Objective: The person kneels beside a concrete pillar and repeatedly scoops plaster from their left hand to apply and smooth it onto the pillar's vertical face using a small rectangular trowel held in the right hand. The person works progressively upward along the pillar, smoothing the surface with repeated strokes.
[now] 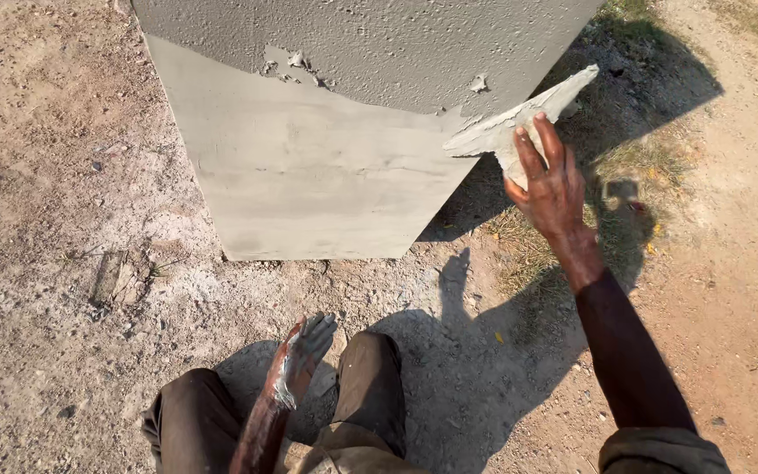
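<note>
Clearly, one grey concrete pillar (326,132) stands on dry gravel ground (54,351), rough above and smooth below. At its right corner, the right hand (552,189) grips one flat trowel (519,123) (coated with wet plaster). Below the pillar, the left hand (302,353) hangs with fingers loosely open, smeared grey, holding nothing.

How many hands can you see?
2. The right hand is up by the corner of the grey plastered block, pressing a flat plaster-caked tool against it. The left hand, smeared with grey plaster, hangs empty over the knees.
</note>
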